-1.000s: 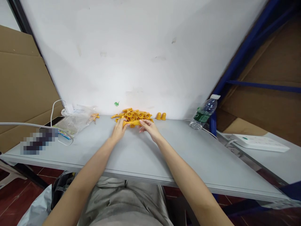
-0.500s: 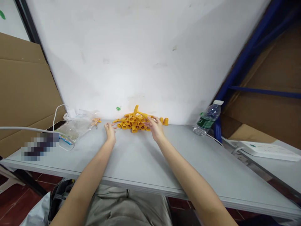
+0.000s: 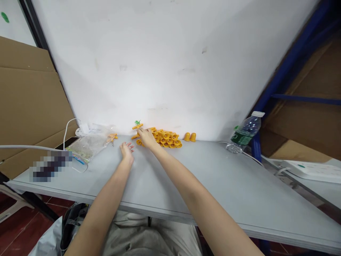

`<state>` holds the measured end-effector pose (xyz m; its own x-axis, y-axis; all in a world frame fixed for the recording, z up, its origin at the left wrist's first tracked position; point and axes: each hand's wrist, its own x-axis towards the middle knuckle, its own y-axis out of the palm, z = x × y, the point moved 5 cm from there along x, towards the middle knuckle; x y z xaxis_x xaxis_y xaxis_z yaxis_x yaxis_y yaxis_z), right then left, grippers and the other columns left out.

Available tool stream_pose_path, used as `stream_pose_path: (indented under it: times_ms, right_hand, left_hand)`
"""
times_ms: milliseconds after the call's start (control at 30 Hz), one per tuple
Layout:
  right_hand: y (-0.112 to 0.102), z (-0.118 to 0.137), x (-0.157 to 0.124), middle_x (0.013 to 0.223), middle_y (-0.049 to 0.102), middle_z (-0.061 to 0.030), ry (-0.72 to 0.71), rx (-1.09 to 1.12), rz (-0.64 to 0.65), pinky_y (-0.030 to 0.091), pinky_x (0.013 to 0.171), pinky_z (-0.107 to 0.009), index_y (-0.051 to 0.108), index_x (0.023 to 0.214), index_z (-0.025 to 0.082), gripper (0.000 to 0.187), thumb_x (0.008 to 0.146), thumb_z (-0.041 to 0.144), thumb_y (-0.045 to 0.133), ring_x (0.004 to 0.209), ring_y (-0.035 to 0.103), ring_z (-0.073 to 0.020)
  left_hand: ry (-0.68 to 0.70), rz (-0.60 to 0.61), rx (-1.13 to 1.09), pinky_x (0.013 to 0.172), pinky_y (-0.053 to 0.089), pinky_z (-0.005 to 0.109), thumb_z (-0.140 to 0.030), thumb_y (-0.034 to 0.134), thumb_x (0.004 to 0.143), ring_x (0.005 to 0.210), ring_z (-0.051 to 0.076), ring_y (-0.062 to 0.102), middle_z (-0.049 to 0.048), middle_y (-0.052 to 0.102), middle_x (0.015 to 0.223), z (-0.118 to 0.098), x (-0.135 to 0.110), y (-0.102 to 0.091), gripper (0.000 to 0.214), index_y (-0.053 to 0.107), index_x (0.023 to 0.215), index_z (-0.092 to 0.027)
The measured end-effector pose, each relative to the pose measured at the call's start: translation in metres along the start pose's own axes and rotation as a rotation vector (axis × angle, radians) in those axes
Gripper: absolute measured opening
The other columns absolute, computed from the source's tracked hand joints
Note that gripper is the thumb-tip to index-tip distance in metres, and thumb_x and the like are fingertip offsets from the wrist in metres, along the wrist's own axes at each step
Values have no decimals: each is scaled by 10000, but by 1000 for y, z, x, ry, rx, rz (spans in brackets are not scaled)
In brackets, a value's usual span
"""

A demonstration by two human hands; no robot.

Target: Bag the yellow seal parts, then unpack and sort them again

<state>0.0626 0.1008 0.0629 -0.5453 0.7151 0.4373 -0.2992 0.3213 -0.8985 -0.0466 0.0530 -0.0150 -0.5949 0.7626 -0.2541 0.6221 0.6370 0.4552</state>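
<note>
My right hand [image 3: 146,137] is closed on a yellow T-ended plastic piece [image 3: 137,126], whose crossbar sticks up beyond my fingers at the left end of the pile. My hand hides the rest of that piece. A pile of similar yellow bell-mouthed pieces [image 3: 170,140] lies stacked against the wall, open mouths facing me. Just left of it, my left hand [image 3: 127,150] hovers low over the grey table [image 3: 165,177], fingers spread and holding nothing. Two yellow cups [image 3: 190,137] stand upside down to the right of the pile.
At left lie a clear plastic bag [image 3: 92,142], a small orange piece with a metal spiral [image 3: 113,137] and a white cable [image 3: 32,147]. A water bottle [image 3: 245,133] leans at right, near a white power strip [image 3: 311,170]. Cardboard [image 3: 29,99] stands along the left side.
My right hand has moved left across the pile with the yellow T-ended piece. My left hand stays near its place with its fingers spread. The view has shifted slightly.
</note>
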Motion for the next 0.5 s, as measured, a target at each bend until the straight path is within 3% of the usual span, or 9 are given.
stream_pose_path:
  times_ms: [200,367,500]
  right_hand:
    - [22,0,1,1308,603,-186,129,-170,199,262,1092,-512,549,1298,114,432,914,96,352,1185,565,-292]
    - [33,-2,2,1485,442,-191,126,-196,300,26,1141,-658,457,1430,138,519,921,226,419,1418,321,-341]
    - [28,-1,-5,1558,336,-148,112,-204,290,-16,1145,-664,402,1472,173,564,923,287,455,1465,225,-336]
  left_hand:
    - [-21,10,-25,469,349,186,-239,328,923,576,88,589,78,652,972,1,0,2,276,476,1150,-187]
    - [-9,2,-8,485,350,196,-235,343,914,620,104,603,70,644,941,3,2,2,246,488,1108,-187]
    - [112,-62,156,613,439,236,-225,336,906,823,148,643,74,638,997,1,16,-5,210,493,1043,-203]
